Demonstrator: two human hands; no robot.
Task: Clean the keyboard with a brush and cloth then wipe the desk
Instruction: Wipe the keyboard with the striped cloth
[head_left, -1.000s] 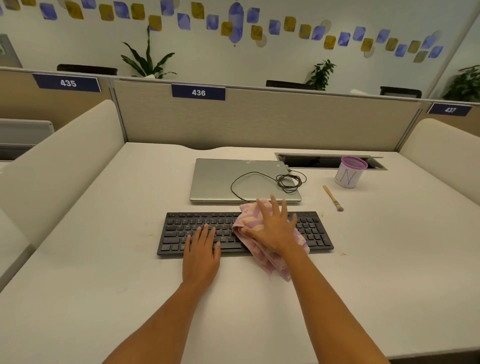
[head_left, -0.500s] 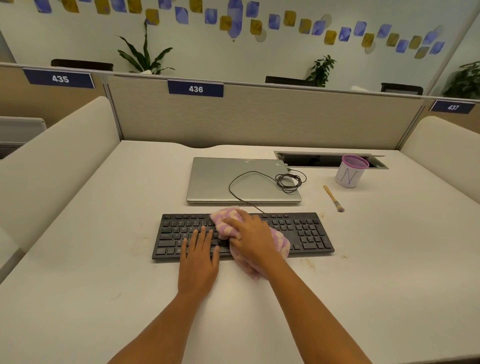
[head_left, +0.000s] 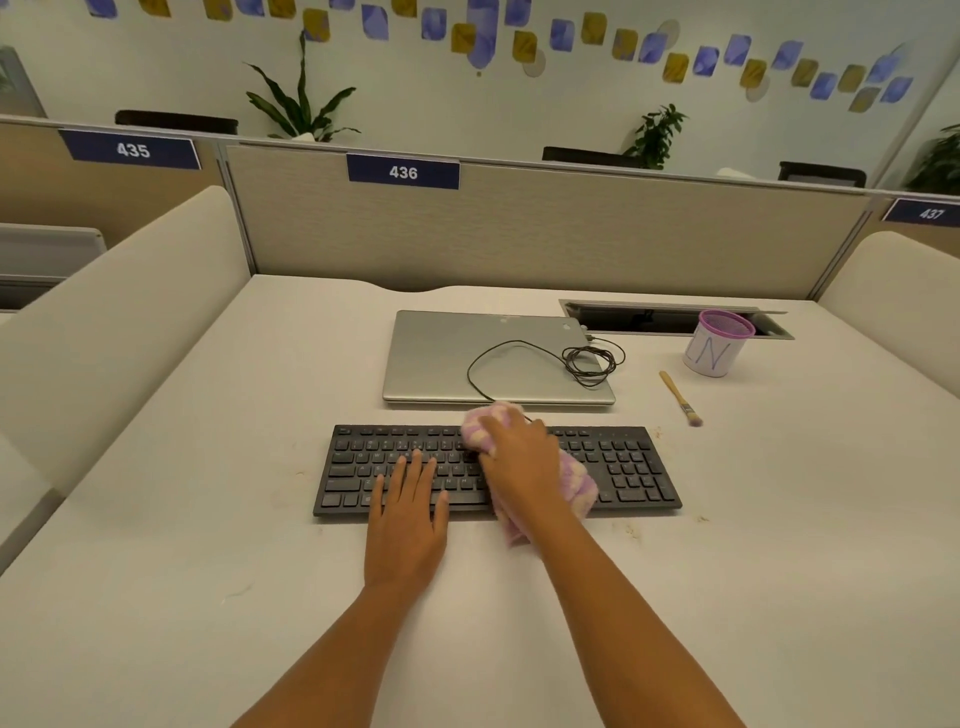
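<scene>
A black keyboard (head_left: 634, 467) lies across the middle of the white desk (head_left: 208, 545). My right hand (head_left: 519, 457) grips a bunched pink and purple cloth (head_left: 576, 486) and presses it on the keys just right of the keyboard's centre, near the top row. My left hand (head_left: 408, 519) lies flat with straight fingers on the lower left keys and front edge, holding the keyboard down. A small wooden brush (head_left: 680, 397) rests on the desk to the right, behind the keyboard, untouched.
A closed silver laptop (head_left: 441, 358) sits behind the keyboard with a coiled black cable (head_left: 592, 361) on its lid. A white cup with a purple rim (head_left: 717, 351) stands by an open cable slot (head_left: 649, 317). Beige partitions enclose the desk. Small crumbs lie right of the keyboard.
My right hand slid the cloth leftward and up the keys, and its fingers went from spread flat to curled round the cloth. My left hand stayed on the keyboard's lower left.
</scene>
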